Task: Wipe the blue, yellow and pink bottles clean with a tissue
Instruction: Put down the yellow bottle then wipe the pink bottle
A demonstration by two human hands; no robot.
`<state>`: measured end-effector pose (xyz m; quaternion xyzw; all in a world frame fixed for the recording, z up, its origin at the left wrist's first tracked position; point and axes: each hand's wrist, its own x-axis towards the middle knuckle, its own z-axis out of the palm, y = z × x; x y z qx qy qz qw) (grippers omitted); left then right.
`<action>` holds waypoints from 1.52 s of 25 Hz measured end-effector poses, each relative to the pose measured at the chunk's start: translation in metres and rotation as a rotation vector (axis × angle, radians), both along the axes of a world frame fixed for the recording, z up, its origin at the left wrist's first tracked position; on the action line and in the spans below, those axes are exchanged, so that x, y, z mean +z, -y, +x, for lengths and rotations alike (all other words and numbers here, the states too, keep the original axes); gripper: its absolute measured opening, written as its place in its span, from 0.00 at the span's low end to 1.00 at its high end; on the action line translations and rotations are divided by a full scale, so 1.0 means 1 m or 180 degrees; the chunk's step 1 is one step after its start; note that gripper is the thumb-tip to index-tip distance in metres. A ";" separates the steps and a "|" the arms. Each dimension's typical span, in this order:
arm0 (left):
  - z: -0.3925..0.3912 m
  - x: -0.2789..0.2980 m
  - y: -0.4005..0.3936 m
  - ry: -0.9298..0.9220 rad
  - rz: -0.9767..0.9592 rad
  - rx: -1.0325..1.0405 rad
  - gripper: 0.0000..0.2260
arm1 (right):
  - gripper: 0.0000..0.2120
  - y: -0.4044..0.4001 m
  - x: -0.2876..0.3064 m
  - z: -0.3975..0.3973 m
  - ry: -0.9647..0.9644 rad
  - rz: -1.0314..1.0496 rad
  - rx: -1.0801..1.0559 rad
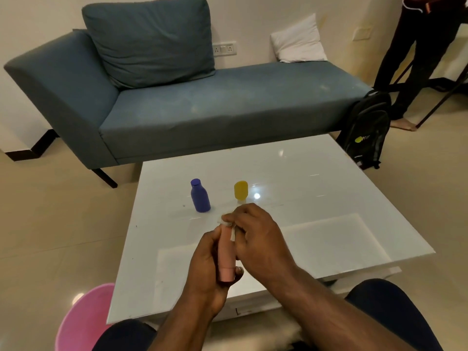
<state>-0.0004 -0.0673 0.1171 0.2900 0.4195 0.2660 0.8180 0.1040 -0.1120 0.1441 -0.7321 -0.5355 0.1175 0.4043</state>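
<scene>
Gripping pink bottle point(226, 252) in curled left hand point(206, 271), right hand point(255, 236) pinching tissue point(229, 225) against it, blue bottle point(200, 196), yellow bottle point(240, 190) upright mid-table point(316, 178), wide bare surface toward right edge.

Evenly lit indoor scene under warm, fairly dim artificial light from overhead. Small bright glare spot on the glossy white table point(316, 173) right of the yellow bottle point(240, 190), with fainter streaks of reflection across the top. Another soft reflection on the pink bin point(83, 317) at lower left. Shadows weak and diffuse, darkest under the blue sofa point(215, 107) in the upper half. Strong wide-angle bending toward the frame edges, table sides splaying outward. Slightly soft overall with compression smear; both hands point(253, 236) in the centre a little blurred, fine detail lost in dark areas.
</scene>
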 end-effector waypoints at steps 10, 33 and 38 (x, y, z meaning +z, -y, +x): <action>0.010 0.005 0.008 -0.0326 0.0236 0.0208 0.20 | 0.10 0.005 0.000 0.010 0.0029 0.0146 -0.0115; 0.002 0.004 -0.007 0.0161 -0.0923 0.0213 0.31 | 0.16 0.043 -0.010 -0.031 0.0593 -0.0062 0.0274; 0.003 0.002 0.001 0.0224 -0.0855 0.0303 0.24 | 0.13 0.032 -0.013 -0.013 0.0212 -0.0176 0.0081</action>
